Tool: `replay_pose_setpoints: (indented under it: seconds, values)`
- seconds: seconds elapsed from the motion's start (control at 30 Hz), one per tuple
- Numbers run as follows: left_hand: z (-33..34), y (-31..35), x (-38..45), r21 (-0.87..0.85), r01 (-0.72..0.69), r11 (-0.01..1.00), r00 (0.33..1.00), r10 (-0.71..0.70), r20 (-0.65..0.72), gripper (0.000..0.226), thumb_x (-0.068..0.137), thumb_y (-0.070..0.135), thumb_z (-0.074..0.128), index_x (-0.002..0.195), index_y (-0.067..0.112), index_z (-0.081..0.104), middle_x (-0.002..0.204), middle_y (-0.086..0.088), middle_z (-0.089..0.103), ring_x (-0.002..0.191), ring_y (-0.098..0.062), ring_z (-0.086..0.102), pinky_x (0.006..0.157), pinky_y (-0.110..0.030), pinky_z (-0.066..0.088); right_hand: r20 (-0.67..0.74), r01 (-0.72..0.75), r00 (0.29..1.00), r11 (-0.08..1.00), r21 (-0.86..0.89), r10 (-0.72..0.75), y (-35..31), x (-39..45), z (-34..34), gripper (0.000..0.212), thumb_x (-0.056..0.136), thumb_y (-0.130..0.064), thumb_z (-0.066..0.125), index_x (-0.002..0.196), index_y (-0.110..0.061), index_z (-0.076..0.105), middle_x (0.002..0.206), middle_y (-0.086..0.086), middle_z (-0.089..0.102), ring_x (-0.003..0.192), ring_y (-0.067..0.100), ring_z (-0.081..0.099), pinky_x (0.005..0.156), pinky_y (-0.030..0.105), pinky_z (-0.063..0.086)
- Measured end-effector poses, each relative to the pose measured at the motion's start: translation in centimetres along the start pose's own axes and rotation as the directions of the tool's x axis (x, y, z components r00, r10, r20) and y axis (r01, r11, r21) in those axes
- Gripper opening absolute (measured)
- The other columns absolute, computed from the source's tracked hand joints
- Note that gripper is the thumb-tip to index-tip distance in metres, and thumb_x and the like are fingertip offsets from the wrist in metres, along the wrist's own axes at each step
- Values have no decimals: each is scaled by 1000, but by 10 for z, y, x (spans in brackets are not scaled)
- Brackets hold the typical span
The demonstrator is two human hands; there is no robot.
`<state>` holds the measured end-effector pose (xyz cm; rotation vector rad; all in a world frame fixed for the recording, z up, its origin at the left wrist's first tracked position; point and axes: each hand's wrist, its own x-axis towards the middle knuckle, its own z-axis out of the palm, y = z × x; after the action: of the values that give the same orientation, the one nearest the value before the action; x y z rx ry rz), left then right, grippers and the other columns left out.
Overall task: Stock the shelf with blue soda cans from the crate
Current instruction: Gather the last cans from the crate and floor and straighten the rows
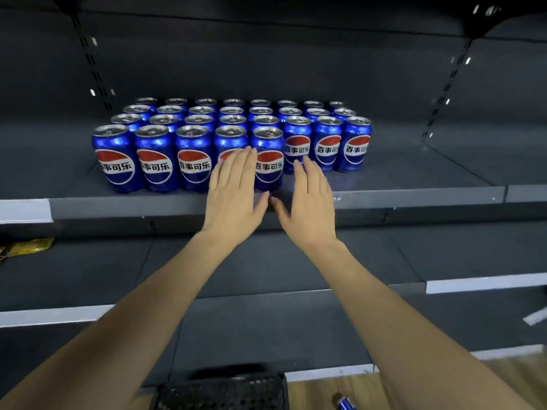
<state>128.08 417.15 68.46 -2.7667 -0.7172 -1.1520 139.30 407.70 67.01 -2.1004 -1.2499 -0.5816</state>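
Several blue soda cans (pixel 194 156) stand in rows on the dark shelf (pixel 414 196). The front row holds several cans on the left; its rightmost can (pixel 268 161) stands between my two hands. My left hand (pixel 233 193) is flat with straight fingers, covering part of the can just left of it. My right hand (pixel 310 199) is also flat and straight-fingered, just right of that can, in front of the cans one row back (pixel 328 146). Neither hand holds anything. A black mesh crate (pixel 225 392) shows at the bottom edge, its inside hidden.
Lower shelves (pixel 266 270) run beneath, with white price strips on their edges. A yellow packet (pixel 26 247) lies on the lower shelf at far left. A blue can (pixel 344 403) lies on the wooden floor right of the crate. Bare shelf extends right of the cans.
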Motion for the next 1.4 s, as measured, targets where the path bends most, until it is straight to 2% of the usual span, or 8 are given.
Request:
replay_pose_setpoints:
  seconds: [0.3,0.43,0.63,0.83,0.93,1.07,1.2,1.4]
  values:
    - [70,149,-85,-160,79,984,982,-50,180,46,84,19,64,127,5,54,123,-8,60,116,-26,55,98,-40,40,160,-122,979,992,-16,123,115,-113,-35,70,79,-23,73,137,2,43,146,21,39,137,38,34,110,51,33]
    - [111,228,-129,-178,126,976,946,-65,316,35,84,22,54,115,9,63,112,-4,66,105,-25,62,90,-38,46,293,-146,944,988,-43,152,186,-171,-52,68,81,-22,72,138,-2,42,148,18,36,138,36,32,110,51,32]
    - [166,306,-189,-154,189,970,814,-67,578,38,95,17,42,131,14,51,131,0,54,121,-20,48,99,-30,31,573,-255,772,960,-117,275,273,-256,-70,78,92,-33,59,151,-13,13,159,4,11,146,23,7,118,33,9]
    - [217,325,-252,-37,245,969,595,-120,795,48,89,14,46,137,16,42,135,-4,49,124,-24,44,101,-32,31,746,-368,520,898,-243,415,334,-350,-56,70,94,-39,52,151,-21,16,159,1,10,144,26,11,115,31,11]
    - [246,326,-292,87,291,953,469,-222,855,58,88,18,45,144,15,30,139,-5,43,125,-23,43,103,-30,29,806,-425,364,853,-304,468,349,-406,-31,73,91,-44,54,151,-25,15,159,1,10,143,27,12,115,33,17]
    - [300,324,-353,136,277,951,313,-223,923,60,91,23,43,147,18,22,146,-3,32,127,-24,39,104,-31,26,841,-491,193,792,-363,505,357,-478,15,82,87,-43,60,151,-22,14,157,4,14,142,28,15,115,37,21]
    - [368,321,-406,120,177,977,263,-164,951,57,92,23,43,145,18,23,144,-4,33,126,-25,39,104,-34,28,846,-534,125,754,-383,518,377,-533,72,84,84,-41,65,150,-22,17,156,5,18,141,27,17,113,36,22]
    - [490,311,-479,13,-67,998,258,4,966,43,92,23,45,134,20,39,134,-2,44,124,-22,41,98,-34,33,878,-445,156,826,-346,452,434,-604,165,89,81,-41,68,150,-21,17,157,4,15,142,25,14,113,36,19]
